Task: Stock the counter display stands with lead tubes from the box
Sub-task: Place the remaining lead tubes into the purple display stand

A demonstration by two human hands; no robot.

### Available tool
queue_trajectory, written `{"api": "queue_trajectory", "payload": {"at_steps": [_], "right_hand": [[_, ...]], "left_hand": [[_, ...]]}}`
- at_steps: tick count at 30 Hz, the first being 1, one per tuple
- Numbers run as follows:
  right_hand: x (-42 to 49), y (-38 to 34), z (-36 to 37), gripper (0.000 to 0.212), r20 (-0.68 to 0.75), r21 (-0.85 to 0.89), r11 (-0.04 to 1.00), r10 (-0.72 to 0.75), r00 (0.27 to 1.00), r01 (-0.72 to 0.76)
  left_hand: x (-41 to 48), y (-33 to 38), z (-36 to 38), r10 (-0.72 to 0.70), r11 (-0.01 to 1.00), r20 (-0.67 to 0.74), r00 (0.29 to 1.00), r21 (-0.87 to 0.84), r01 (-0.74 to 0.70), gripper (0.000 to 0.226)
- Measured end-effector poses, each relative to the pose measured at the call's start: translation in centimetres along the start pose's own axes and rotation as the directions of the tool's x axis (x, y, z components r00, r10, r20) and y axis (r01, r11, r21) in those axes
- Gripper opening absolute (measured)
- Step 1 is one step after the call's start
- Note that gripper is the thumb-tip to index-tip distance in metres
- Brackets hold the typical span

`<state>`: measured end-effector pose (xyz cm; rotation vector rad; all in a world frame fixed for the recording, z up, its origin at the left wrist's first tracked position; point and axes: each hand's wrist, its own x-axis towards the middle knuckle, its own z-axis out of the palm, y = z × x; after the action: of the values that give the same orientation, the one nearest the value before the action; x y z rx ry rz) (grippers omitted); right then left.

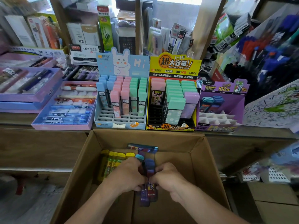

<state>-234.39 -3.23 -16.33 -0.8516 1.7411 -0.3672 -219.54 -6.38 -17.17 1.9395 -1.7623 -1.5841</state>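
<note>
Inside the open cardboard box (pixel 200 159) both my hands hold a bunch of dark purple lead tubes (pixel 148 183) with blue and teal caps. My left hand (pixel 127 175) grips the bunch from the left, my right hand (pixel 169 177) from the right. Yellow-capped tubes (pixel 113 162) lie at the box's left, and one more dark tube (pixel 142 147) lies at the back. On the counter stand three display stands: a blue rabbit stand (pixel 119 120), a yellow stand (pixel 171 126) and a purple stand (pixel 221 110) holding few tubes and showing open white slots.
Pen trays in pink and purple boxes (pixel 63 125) sit on the counter at the left. Shelves packed with stationery rise behind the stands. A scribbled test sheet (pixel 275 107) leans at the right. Smaller cardboard boxes (pixel 273 201) stand at the lower right.
</note>
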Motion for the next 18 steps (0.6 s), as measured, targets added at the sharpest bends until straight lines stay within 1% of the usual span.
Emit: {"api": "queue_trajectory", "payload": {"at_steps": [4,8,12,15,18], "right_hand": [[0.07,-0.11,0.1,0.023,0.009,0.002,1.0,-0.005,1.0,0.005],[0.1,-0.01,0.2,0.022,-0.003,0.036,0.999,-0.017,1.0,0.017],[0.18,-0.08,-0.02,0.021,-0.012,0.038,0.999,-0.006,1.0,0.007],[0.3,-0.24,0.16,0.023,0.003,0.02,1.0,0.004,1.0,-0.004],[0.3,-0.09,0.65,0.022,-0.007,-0.021,1.0,-0.017,1.0,0.017]], "left_hand": [[0.06,0.11,-0.03,-0.004,1.0,-0.014,1.0,-0.015,0.004,0.023],[-0.07,0.0,-0.17,0.013,0.999,0.012,1.0,-0.039,-0.013,0.019],[-0.13,0.02,-0.25,0.022,1.0,0.03,0.999,-0.02,-0.022,0.016],[-0.34,0.15,-0.11,0.027,0.998,-0.042,0.999,0.05,-0.025,0.016],[-0.66,0.15,-0.09,0.051,0.991,-0.109,0.993,0.126,-0.038,0.018]]}}
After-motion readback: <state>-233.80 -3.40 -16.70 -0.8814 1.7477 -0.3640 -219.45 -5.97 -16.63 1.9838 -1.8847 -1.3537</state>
